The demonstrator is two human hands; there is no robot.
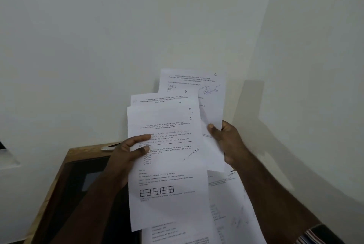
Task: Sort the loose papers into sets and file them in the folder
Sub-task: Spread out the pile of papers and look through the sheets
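While its thumb lies across the printed face of the front sheet and its fingers curl behind, the left hand (131, 150) grips a fanned stack of papers (167, 165) held up in front of a pale wall (98, 37). Beside it, the right hand (226, 141) pinches another sheet (208, 96) by its right edge, thumb on the front, this page standing highest and farthest back in the fan. Handwritten numbers run down the upper right corners of the staggered pages: 6 on the rear sheet, then 5, 4, 3, another small mark I cannot read surely, and 1 on the front one. Each page carries a printed heading and blocks of typed text; the front one also shows a row of small boxes low down. Below the held fan, more loose papers (226, 214) lie spread on the desk (65, 184), partly under the stack. That desk has a wooden rim and a dark top. Just behind the left hand's knuckles, a pale slim object (107, 147) rests on the desk's far edge; what it is I cannot tell. No folder can be made out.
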